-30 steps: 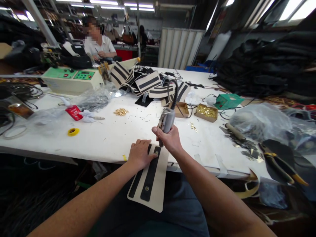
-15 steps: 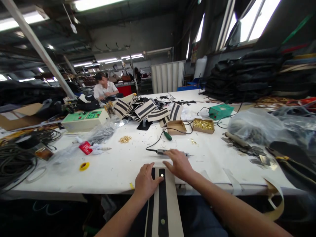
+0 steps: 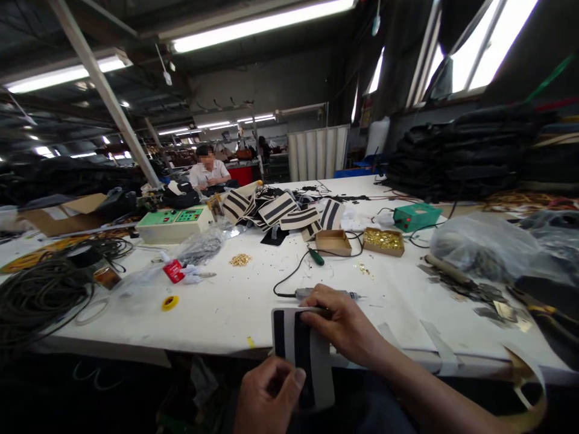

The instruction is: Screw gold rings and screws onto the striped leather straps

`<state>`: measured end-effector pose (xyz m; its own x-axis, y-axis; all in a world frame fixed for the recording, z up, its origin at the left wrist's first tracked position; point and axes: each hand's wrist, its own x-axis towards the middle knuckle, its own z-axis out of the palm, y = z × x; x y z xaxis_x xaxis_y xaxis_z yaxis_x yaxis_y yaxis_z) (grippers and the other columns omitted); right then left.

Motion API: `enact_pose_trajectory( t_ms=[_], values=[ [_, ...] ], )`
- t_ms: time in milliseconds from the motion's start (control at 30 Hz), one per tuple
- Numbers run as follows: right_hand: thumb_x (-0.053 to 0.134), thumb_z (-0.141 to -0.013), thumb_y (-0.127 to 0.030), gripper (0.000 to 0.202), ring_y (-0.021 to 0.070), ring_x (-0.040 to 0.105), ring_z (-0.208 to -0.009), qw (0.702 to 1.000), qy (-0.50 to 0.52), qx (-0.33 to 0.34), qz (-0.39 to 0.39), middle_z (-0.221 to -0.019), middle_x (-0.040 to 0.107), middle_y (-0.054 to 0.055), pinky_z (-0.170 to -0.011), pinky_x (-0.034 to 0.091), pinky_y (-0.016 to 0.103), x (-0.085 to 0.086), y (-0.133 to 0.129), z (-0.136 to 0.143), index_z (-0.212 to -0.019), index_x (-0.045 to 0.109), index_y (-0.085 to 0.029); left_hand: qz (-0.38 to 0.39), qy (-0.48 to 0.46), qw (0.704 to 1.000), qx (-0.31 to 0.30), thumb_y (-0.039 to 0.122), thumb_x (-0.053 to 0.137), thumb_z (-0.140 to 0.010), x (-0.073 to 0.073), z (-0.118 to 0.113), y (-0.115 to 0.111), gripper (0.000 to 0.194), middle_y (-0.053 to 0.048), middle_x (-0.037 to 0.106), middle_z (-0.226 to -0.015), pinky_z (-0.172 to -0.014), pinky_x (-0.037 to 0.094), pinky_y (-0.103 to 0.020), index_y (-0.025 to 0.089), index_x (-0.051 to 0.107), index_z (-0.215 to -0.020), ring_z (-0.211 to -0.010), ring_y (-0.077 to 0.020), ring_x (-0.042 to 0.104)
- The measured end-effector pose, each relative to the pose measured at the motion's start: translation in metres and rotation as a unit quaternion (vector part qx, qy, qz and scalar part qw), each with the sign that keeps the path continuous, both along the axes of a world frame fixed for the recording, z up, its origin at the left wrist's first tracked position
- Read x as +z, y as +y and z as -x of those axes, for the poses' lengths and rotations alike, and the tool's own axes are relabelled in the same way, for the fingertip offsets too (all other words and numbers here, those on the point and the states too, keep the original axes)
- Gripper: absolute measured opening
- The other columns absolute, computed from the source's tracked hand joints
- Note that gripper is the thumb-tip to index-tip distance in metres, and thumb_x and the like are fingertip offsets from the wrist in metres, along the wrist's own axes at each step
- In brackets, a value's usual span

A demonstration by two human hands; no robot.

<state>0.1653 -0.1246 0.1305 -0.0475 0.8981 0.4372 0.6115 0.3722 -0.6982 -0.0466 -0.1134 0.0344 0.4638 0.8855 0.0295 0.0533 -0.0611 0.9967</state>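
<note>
A striped black and cream panel (image 3: 322, 361) is held up at the front edge of the white table. My right hand (image 3: 337, 319) pinches its top edge, thumb in front and fingers behind. Low on the panel's left side is my left hand (image 3: 271, 389), its thumb and index finger curled close together; whether they grip the panel or a small part is not clear. Just behind my right hand lies a grey electric screwdriver (image 3: 303, 293) with a black cord.
Beyond are an open cardboard box (image 3: 333, 243), a box of gold pieces (image 3: 383, 240), a green-handled tool (image 3: 316, 258) and a pile of striped panels (image 3: 277, 208). Yellow tape (image 3: 170, 302) lies left. A person in white (image 3: 208, 173) sits at the far left.
My right hand has closed on the panel's top edge, and the panel is now raised and tilted up. My left hand has moved down toward me. The view has shifted slightly.
</note>
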Motion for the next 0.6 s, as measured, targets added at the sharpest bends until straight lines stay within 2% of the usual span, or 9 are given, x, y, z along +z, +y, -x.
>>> enact_pose_trajectory(
  t_ms=[67,133,200,267,333,433,500,600],
  values=[
    [0.064,-0.098,-0.017,0.012,0.0155,0.063,-0.082,0.992,-0.047,0.037,-0.107,-0.089,0.066,0.002,-0.07,0.046,0.027,0.014,-0.015,0.017,-0.1,0.074,-0.022,0.15,-0.129,0.976,-0.09,0.079,0.062,-0.084,0.011,0.011,-0.012,0.07,-0.015,0.077,-0.094,-0.052,0.048,-0.027,0.015,0.076,-0.11,-0.072,-0.0236,0.069],
    [0.064,-0.098,-0.017,0.014,0.0159,0.06,-0.077,0.971,-0.113,0.066,-0.2,-0.088,0.067,0.003,-0.067,0.044,0.03,0.014,-0.027,0.031,-0.108,0.073,-0.022,0.255,-0.261,0.922,-0.127,0.087,0.058,-0.081,0.023,0.017,-0.016,0.084,-0.019,0.075,-0.124,-0.056,0.056,-0.032,0.019,0.072,-0.128,-0.093,-0.0316,0.074],
    [0.067,-0.097,-0.016,0.017,0.0171,0.059,-0.076,0.947,-0.17,0.098,-0.255,-0.087,0.068,0.003,-0.068,0.042,0.033,0.003,-0.035,0.039,-0.113,0.072,-0.021,0.313,-0.352,0.876,-0.101,0.086,0.056,-0.083,0.037,0.02,-0.016,0.08,-0.017,0.072,-0.132,-0.073,0.062,-0.039,0.021,0.073,-0.127,-0.109,-0.0342,0.072],
    [0.067,-0.096,-0.014,0.02,0.0188,0.061,-0.081,0.936,-0.192,0.117,-0.269,-0.088,0.07,0.004,-0.072,0.043,0.036,-0.012,-0.039,0.04,-0.115,0.072,-0.019,0.358,-0.374,0.855,-0.041,0.08,0.059,-0.086,0.05,0.02,-0.015,0.073,-0.016,0.076,-0.125,-0.086,0.062,-0.042,0.018,0.077,-0.12,-0.113,-0.0344,0.071],
    [0.07,-0.095,-0.013,0.021,0.0204,0.063,-0.088,0.946,-0.18,0.108,-0.245,-0.093,0.072,0.005,-0.077,0.044,0.038,-0.025,-0.042,0.037,-0.116,0.072,-0.019,0.384,-0.338,0.859,0.029,0.063,0.074,-0.086,0.056,0.019,-0.013,0.056,-0.015,0.079,-0.115,-0.091,0.061,-0.042,0.015,0.078,-0.113,-0.11,-0.033,0.073],
    [0.078,-0.093,-0.032,0.026,0.0226,0.064,-0.094,0.974,-0.12,0.093,-0.17,-0.101,0.071,0.007,-0.08,0.047,0.039,-0.035,-0.046,0.031,-0.116,0.073,-0.021,0.383,-0.261,0.88,0.099,0.042,0.084,-0.082,0.053,0.013,-0.012,0.041,-0.012,0.08,-0.106,-0.092,0.06,-0.041,0.012,0.077,-0.11,-0.102,-0.0301,0.076],
    [0.079,-0.091,-0.042,0.033,0.0224,0.065,-0.093,0.986,-0.079,0.064,-0.132,-0.103,0.071,0.008,-0.079,0.049,0.038,-0.038,-0.046,0.029,-0.117,0.073,-0.021,0.363,-0.223,0.899,0.101,0.045,0.082,-0.084,0.045,0.009,-0.012,0.045,-0.012,0.08,-0.104,-0.093,0.059,-0.04,0.012,0.076,-0.114,-0.1,-0.0297,0.076],
    [0.08,-0.091,-0.037,0.027,0.0203,0.067,-0.087,0.991,-0.06,-0.028,-0.119,-0.098,0.072,0.007,-0.075,0.049,0.035,-0.043,-0.042,0.033,-0.113,0.075,-0.022,0.263,-0.14,0.951,0.079,0.052,0.074,-0.09,0.035,0.006,-0.011,0.047,-0.011,0.08,-0.106,-0.094,0.056,-0.037,0.013,0.076,-0.116,-0.103,-0.0283,0.074]
  ],
)
